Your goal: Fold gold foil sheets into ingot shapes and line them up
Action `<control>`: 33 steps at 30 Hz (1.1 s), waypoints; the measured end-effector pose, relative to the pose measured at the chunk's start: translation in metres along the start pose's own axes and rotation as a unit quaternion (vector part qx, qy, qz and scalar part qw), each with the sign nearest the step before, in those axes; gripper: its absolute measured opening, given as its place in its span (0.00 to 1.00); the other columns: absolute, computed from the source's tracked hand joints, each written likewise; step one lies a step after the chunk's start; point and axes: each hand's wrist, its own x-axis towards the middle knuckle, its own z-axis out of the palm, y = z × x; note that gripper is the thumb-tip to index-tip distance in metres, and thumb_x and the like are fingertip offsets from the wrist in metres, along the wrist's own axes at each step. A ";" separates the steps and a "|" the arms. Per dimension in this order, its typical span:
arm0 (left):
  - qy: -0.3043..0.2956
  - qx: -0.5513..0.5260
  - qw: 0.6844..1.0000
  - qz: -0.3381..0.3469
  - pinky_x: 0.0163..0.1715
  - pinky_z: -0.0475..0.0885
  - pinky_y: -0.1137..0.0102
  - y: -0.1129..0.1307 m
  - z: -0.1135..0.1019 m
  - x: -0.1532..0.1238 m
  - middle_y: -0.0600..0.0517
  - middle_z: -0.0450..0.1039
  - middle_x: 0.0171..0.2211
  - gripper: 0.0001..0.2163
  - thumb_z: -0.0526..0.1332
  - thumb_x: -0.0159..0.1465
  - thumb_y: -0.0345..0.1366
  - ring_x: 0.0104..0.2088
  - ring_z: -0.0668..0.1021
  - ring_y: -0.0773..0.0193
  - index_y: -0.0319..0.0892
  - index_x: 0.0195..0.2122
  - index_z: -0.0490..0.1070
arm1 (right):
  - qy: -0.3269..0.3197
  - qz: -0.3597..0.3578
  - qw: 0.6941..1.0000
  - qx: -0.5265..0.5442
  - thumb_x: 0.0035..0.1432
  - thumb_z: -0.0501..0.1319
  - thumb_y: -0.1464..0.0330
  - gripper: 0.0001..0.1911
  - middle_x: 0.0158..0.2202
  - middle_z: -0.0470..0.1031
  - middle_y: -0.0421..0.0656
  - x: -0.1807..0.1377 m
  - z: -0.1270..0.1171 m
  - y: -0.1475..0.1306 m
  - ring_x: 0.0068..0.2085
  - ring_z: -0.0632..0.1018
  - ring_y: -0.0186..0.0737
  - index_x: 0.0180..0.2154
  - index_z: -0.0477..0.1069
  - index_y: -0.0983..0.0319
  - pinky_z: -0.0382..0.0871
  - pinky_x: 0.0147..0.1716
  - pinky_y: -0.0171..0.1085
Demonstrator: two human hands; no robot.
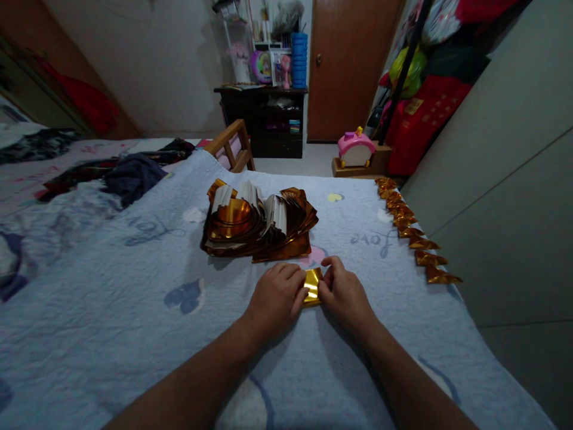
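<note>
A small piece of shiny gold foil paper (312,288) lies on the bed cover between my two hands. My left hand (278,294) grips its left side, with the fingers curled together and the thumb low at the edge. On the right side, my right hand (345,294) pinches the paper between thumb and fingers. Parts of the paper are hidden under the fingers. Just beyond my hands sits a loose pile of gold foil sheets (233,221), curled and bent, with pale undersides showing. Folded gold foil pieces (405,232), several of them, run in a row along the bed's right edge.
A light blue bed cover (134,334) with hearts and lettering spreads under everything. Dark crumpled clothes (134,176) lie at the left. Beyond the far edge stand a wooden chair (233,143) and a pink toy (356,148). A pale cabinet (501,197) borders the right side.
</note>
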 end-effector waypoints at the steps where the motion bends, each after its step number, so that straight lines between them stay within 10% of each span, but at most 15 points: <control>1: 0.011 0.004 1.000 -0.022 0.52 0.69 0.58 -0.002 0.000 0.001 0.44 0.75 0.48 0.09 0.60 0.67 0.32 0.50 0.73 0.52 0.40 0.47 0.73 | -0.002 -0.002 1.000 -0.003 0.55 0.55 0.76 0.19 0.29 0.74 0.39 0.000 0.000 0.000 0.29 0.74 0.39 0.50 0.64 0.63 0.58 0.31 0.35; 10: -0.030 -0.058 0.991 -0.120 0.44 0.67 0.63 -0.020 0.000 0.009 0.48 0.73 0.41 0.07 0.64 0.62 0.34 0.44 0.74 0.55 0.41 0.41 0.72 | 0.001 -0.023 1.000 -0.017 0.57 0.58 0.75 0.19 0.37 0.76 0.45 -0.001 0.002 0.003 0.35 0.76 0.40 0.52 0.69 0.64 0.64 0.37 0.37; 33: -0.048 -0.152 0.984 -0.074 0.42 0.67 0.67 -0.016 -0.003 0.014 0.52 0.74 0.35 0.07 0.62 0.60 0.27 0.41 0.75 0.58 0.42 0.39 0.75 | -0.019 -0.058 0.996 -0.065 0.60 0.57 0.75 0.14 0.45 0.70 0.46 -0.001 0.002 0.003 0.43 0.76 0.42 0.47 0.71 0.61 0.68 0.41 0.38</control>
